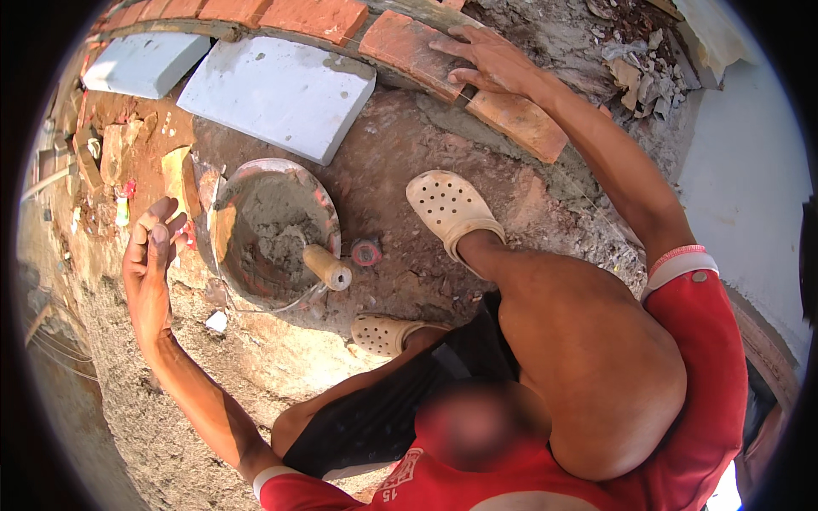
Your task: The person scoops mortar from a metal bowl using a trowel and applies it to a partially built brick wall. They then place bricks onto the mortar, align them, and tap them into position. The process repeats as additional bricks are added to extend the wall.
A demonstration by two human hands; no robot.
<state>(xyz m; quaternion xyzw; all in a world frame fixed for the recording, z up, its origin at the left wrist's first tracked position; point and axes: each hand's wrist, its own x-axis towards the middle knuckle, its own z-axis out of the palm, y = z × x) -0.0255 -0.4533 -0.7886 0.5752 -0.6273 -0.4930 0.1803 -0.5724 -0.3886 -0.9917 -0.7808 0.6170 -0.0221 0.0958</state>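
Observation:
My right hand [490, 61] reaches to the brick row, its fingers spread over the end of an orange brick [405, 49]. Just beside its wrist lies another brick [521, 123] on grey mortar. My left hand [152, 264] is raised on the left, fingers loosely bent and apart, with nothing visible in it. Nearest to it stands a round bucket [334, 213] with wet grey mortar [277, 226] inside. A trowel's wooden handle [324, 266] sticks out over the bucket's rim; its blade is hidden in the mortar.
Two pale blue-white blocks [277, 89] [145, 64] lie along the brick row. A taut string runs along the bricks. Broken brick pieces [179, 179] are left of the bucket. A small red round object [366, 251] lies by my feet in beige clogs [452, 209]. A pale wall [741, 204] rises at right.

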